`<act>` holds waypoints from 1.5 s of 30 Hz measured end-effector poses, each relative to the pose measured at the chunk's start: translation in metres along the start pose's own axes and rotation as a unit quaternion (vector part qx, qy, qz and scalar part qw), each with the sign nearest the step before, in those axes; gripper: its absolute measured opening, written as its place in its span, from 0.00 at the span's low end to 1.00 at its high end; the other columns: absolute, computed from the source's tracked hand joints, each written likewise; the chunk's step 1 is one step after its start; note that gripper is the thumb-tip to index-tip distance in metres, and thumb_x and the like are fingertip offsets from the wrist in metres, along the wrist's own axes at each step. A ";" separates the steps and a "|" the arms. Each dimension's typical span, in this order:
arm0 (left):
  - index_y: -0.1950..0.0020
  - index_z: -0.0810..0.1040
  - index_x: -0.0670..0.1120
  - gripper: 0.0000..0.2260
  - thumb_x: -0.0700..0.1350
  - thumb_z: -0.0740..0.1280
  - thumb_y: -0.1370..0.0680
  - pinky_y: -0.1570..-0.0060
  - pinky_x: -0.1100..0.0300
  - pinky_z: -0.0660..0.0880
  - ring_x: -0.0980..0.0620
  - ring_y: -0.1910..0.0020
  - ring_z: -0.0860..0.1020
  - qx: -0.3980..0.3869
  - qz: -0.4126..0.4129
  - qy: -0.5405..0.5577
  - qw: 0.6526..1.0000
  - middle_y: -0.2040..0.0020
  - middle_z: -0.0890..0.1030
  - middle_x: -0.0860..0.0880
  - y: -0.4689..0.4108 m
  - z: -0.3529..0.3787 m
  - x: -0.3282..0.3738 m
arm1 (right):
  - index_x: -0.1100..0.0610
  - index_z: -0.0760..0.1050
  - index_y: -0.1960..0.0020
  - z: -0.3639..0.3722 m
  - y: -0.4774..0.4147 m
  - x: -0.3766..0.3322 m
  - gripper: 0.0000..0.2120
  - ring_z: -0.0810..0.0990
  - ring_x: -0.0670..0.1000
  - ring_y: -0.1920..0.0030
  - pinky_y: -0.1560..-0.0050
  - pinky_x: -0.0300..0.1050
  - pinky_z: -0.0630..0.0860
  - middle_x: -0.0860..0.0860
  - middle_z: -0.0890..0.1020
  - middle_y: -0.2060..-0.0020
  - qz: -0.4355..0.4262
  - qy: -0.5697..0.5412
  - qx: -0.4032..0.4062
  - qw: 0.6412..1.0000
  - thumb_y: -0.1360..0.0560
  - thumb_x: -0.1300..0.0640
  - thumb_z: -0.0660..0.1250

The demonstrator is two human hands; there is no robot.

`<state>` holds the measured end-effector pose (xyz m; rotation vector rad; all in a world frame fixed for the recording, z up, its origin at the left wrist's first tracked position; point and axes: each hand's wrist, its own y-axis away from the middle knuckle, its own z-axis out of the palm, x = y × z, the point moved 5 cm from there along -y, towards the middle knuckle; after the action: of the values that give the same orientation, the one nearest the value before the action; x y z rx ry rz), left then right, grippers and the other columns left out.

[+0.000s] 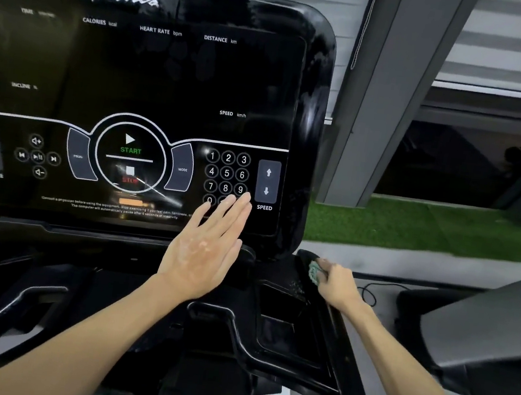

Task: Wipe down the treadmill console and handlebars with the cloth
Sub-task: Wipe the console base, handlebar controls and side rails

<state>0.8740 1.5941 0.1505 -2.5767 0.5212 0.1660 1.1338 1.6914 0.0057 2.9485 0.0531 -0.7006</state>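
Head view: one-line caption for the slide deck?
Right hand holds a green cloth against the treadmill's right handlebar while the open left hand is at the console keypad.

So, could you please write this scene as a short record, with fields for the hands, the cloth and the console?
left hand: open, fingers straight, over the lower right of the console, by the keypad; contact unclear
right hand: grips the cloth
cloth: greenish, bunched, pressed on the black right handlebar beside the console
console: black, no readings lit

left hand (203,252): flat, fingers straight | right hand (338,285): fingers curled round cloth (314,273)
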 end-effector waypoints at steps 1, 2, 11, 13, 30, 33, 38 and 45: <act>0.22 0.54 0.40 0.25 0.48 0.48 0.18 0.27 0.46 0.59 0.46 0.23 0.57 0.003 -0.001 0.001 1.000 0.21 0.53 0.45 0.000 0.000 0.000 | 0.60 0.72 0.32 0.001 -0.004 0.001 0.19 0.75 0.59 0.36 0.36 0.43 0.68 0.56 0.77 0.36 0.002 -0.010 -0.008 1.000 0.22 0.61 0.60; 0.22 0.54 0.40 0.25 0.48 0.47 0.18 0.28 0.46 0.59 0.46 0.23 0.57 0.004 -0.002 0.001 1.000 0.21 0.53 0.45 0.000 0.001 0.000 | 0.60 0.72 0.31 0.002 -0.010 0.001 0.19 0.75 0.59 0.36 0.35 0.43 0.67 0.56 0.77 0.36 0.008 -0.016 -0.016 1.000 0.22 0.60 0.60; 0.22 0.54 0.40 0.25 0.48 0.47 0.18 0.27 0.46 0.60 0.46 0.23 0.56 -0.009 -0.004 0.002 1.000 0.21 0.54 0.45 -0.001 0.003 -0.002 | 0.55 0.76 0.35 -0.005 -0.010 -0.010 0.16 0.79 0.60 0.44 0.43 0.47 0.74 0.59 0.82 0.45 0.026 -0.029 -0.020 0.999 0.22 0.56 0.60; 0.22 0.53 0.40 0.25 0.48 0.47 0.18 0.27 0.46 0.58 0.46 0.23 0.55 -0.012 -0.003 0.002 1.000 0.21 0.53 0.45 -0.001 0.003 -0.001 | 0.55 0.75 0.34 -0.012 0.020 -0.008 0.18 0.79 0.59 0.44 0.43 0.46 0.73 0.56 0.82 0.44 0.000 -0.025 0.010 1.000 0.22 0.58 0.61; 0.22 0.49 0.39 0.27 0.49 0.49 0.18 0.26 0.51 0.53 0.46 0.22 0.49 0.021 0.004 0.019 1.000 0.21 0.49 0.44 -0.048 -0.006 0.035 | 0.59 0.72 0.32 -0.010 0.012 -0.006 0.19 0.78 0.63 0.44 0.46 0.54 0.76 0.60 0.80 0.44 -0.015 0.048 -0.019 0.999 0.22 0.62 0.58; 0.22 0.49 0.39 0.27 0.49 0.48 0.18 0.26 0.51 0.52 0.46 0.22 0.49 0.022 0.005 0.011 1.000 0.20 0.48 0.44 -0.048 -0.006 0.035 | 0.57 0.76 0.36 -0.005 -0.021 -0.013 0.17 0.79 0.60 0.43 0.44 0.49 0.76 0.60 0.82 0.46 0.031 0.009 -0.047 0.998 0.23 0.62 0.59; 0.21 0.48 0.39 0.27 0.49 0.48 0.18 0.26 0.51 0.52 0.46 0.22 0.49 0.023 0.002 0.006 1.000 0.20 0.47 0.44 -0.047 -0.005 0.033 | 0.54 0.72 0.32 -0.008 0.001 -0.009 0.19 0.78 0.61 0.42 0.42 0.50 0.74 0.58 0.81 0.44 0.018 0.018 -0.007 1.000 0.22 0.59 0.59; 0.22 0.48 0.39 0.27 0.49 0.47 0.18 0.26 0.50 0.51 0.45 0.22 0.48 0.025 -0.005 0.001 1.000 0.20 0.46 0.43 -0.046 -0.005 0.033 | 0.54 0.68 0.28 -0.010 0.105 0.009 0.22 0.77 0.57 0.38 0.37 0.49 0.72 0.51 0.73 0.32 -0.026 0.047 0.002 0.999 0.22 0.60 0.59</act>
<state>0.9227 1.6176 0.1684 -2.5311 0.5078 0.1468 1.1526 1.5883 0.0211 2.9929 0.1374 -0.5680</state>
